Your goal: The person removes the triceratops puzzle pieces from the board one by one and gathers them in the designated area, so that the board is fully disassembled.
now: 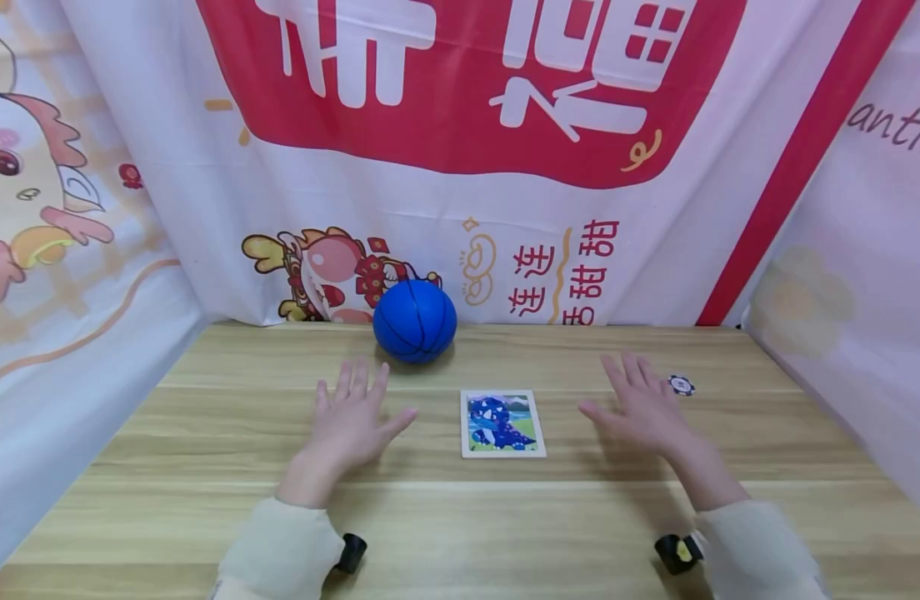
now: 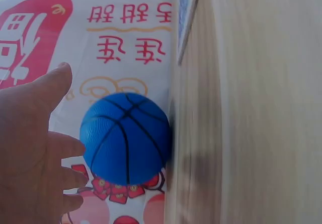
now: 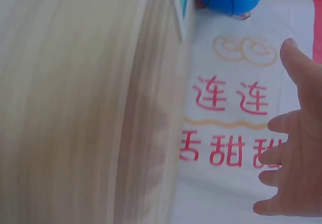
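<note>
Poise left hand (image 1: 347,427) and right hand (image 1: 643,410), fingers extended and empty, either side of picture card (image 1: 502,425); best avoid nudging far blue ball (image 1: 415,322) or chip (image 1: 682,385) at right.

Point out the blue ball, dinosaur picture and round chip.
Blue ball (image 1: 415,322): head view, middle of its front.
Dinosaur picture (image 1: 502,424): head view, centre of printed surface.
Round chip (image 1: 681,385): head view, middle of its top.

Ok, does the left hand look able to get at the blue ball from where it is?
Probably yes: the left hand holds nothing, and the blue ball sits just beyond it, with nothing visible between them. The picture card lies off to the side.
</note>
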`<state>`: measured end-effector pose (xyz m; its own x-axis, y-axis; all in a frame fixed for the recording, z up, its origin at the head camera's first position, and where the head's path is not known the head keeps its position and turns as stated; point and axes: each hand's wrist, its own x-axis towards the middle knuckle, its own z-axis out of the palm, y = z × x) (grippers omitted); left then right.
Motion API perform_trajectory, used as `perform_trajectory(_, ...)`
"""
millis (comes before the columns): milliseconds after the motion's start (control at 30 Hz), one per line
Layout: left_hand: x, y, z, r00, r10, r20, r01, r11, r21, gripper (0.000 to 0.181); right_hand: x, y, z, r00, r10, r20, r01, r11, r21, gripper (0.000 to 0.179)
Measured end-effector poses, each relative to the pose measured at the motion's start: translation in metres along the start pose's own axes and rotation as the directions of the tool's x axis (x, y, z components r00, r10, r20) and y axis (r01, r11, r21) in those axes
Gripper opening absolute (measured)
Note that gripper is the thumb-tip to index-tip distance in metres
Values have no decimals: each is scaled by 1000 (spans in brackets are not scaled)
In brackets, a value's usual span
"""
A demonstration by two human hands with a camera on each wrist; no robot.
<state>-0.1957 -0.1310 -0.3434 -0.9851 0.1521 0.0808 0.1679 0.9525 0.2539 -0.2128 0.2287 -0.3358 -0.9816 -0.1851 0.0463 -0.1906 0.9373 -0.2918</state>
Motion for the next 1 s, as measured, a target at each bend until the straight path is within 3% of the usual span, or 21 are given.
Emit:
perform_trajectory(233,6,30,5,999,36,9,-36,999,-35,86,6,-26,8,999,-40,-18,41,999,24,91)
perform_trajectory(467,20,54,24,997,71,9,-71,995,-73,84,15,-44,22,996,-84,-2,84,994,68,91)
perform_trajectory(833,39,65,50,995,93,48,-83,982,-171,83,31,-50,46,993,-105,55,95,981,170,80)
perform_trajectory(1000,41,63,60,991,120,65,-103,970,-221,80,38,-44,57,991,-121,61,101,959,264,73)
